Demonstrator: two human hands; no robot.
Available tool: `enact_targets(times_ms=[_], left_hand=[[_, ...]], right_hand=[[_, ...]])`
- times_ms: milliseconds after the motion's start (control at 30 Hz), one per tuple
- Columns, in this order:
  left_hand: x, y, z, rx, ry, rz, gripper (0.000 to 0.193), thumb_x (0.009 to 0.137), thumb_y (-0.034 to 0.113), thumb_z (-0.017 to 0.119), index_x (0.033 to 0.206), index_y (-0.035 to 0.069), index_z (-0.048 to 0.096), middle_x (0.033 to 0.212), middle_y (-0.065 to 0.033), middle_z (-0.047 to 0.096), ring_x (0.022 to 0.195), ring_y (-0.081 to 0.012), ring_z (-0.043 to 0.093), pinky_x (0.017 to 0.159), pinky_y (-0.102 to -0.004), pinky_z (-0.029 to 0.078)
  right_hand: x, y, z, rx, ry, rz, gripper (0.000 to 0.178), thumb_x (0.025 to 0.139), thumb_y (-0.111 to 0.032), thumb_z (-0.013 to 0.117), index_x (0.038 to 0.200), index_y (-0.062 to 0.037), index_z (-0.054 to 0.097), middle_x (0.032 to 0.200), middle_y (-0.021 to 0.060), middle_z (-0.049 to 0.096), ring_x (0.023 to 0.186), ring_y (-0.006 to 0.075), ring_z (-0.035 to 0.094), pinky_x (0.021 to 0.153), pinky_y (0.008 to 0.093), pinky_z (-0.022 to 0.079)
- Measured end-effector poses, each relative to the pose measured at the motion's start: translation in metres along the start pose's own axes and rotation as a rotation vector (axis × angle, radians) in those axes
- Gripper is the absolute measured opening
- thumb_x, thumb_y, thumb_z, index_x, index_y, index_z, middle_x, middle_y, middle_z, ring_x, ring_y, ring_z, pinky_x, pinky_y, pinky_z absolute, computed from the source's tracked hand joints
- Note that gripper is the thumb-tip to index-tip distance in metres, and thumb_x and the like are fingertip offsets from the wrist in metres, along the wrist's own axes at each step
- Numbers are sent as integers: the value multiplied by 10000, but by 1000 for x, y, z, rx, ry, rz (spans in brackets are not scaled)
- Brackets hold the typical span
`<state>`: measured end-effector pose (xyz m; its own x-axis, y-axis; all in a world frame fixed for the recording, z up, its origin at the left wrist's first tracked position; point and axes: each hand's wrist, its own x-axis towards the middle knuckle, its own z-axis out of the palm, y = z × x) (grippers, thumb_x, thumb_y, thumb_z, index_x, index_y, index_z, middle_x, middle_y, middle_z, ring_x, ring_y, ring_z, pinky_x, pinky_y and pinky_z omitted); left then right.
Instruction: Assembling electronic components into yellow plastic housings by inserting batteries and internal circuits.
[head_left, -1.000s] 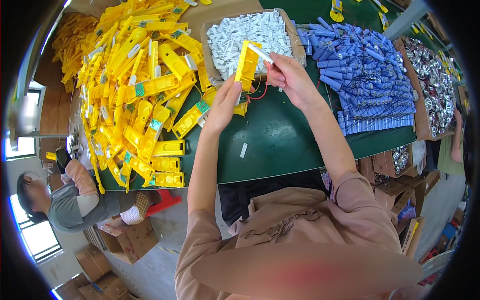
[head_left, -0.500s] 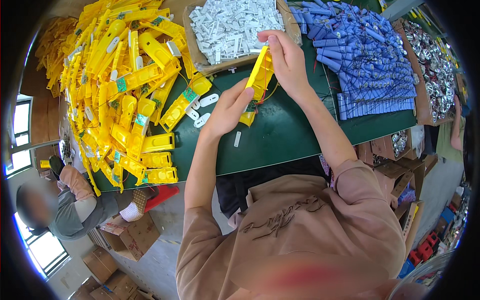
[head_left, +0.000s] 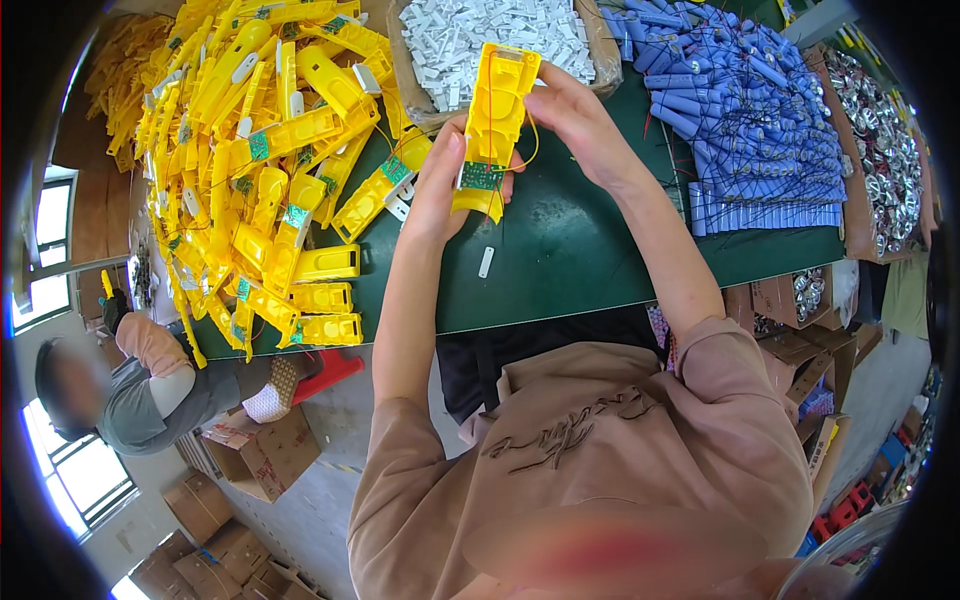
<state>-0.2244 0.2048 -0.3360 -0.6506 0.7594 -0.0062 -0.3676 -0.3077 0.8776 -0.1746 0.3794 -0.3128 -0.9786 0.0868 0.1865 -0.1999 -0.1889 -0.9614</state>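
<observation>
A yellow plastic housing [head_left: 497,118] is held up above the table, its hollow inner side facing me. A small green circuit board [head_left: 482,177] sits near its lower end, and a thin red wire runs up along the inside. An orange-red wire loops out at its right edge. My left hand [head_left: 438,190] is closed round the lower part, thumb on the left edge and fingertips showing at the right. My right hand [head_left: 580,125] pinches the upper right edge, its fingers partly hidden behind the housing. A small white strip [head_left: 486,262] lies on the green table below.
A heap of yellow housings [head_left: 290,215] covers the table's left side. A cardboard box [head_left: 603,50] of white plastic pieces [head_left: 480,40] stands at the back. To the right are stacked blue cylindrical cells [head_left: 760,140] with wires and a box of silvery parts [head_left: 885,150]. Another person [head_left: 160,385] sits at far left.
The yellow housing has turned from edge-on to show its inner side, and stands more upright. My right hand has moved down from its top end to the upper right edge.
</observation>
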Motion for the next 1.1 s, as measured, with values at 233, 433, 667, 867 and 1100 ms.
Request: enact_targets(times_ms=[233, 433, 667, 867, 1100], left_hand=[[1, 1, 9, 12, -1, 115, 573, 947, 414, 417, 1356, 36, 283, 943, -195, 605, 709, -229, 606, 608, -321, 503], [3, 0, 0, 82, 91, 116, 504, 965, 286, 420, 1386, 42, 292, 1127, -163, 558, 899, -221, 606, 706, -329, 509], [4, -7, 6, 536, 210, 368, 421, 971, 223, 394, 1315, -19, 383, 1191, -112, 535, 1028, -171, 557, 804, -312, 492], [5, -12, 5, 659, 253, 324, 413, 980, 218, 359, 1319, -17, 358, 1174, -107, 524, 1020, -164, 546, 805, -297, 484], [4, -5, 13, 739, 324, 417, 405, 993, 225, 306, 1322, -11, 322, 1172, -109, 484, 1026, -164, 485, 901, -299, 397]], right_hand=[[-1, -8, -8, 574, 3, 155, 352, 925, -271, 445, 1198, -49, 454, 1029, 111, 614, 938, 169, 585, 869, 309, 438], [6, 9, -12, 142, 99, 136, 365, 915, -337, 474, 1125, -40, 504, 900, 74, 608, 793, 141, 587, 758, 277, 441], [-2, 16, 8, -415, 158, -22, 223, 822, -216, 651, 873, -3, 614, 667, -4, 545, 518, 40, 408, 472, 217, 332], [-2, 13, 13, -179, 223, -130, 155, 851, -123, 613, 914, 18, 603, 692, 22, 598, 556, 38, 498, 526, 206, 408], [-8, 21, 28, -418, 221, -168, 114, 857, -110, 592, 862, 3, 578, 687, 59, 585, 543, 116, 536, 528, 249, 426]])
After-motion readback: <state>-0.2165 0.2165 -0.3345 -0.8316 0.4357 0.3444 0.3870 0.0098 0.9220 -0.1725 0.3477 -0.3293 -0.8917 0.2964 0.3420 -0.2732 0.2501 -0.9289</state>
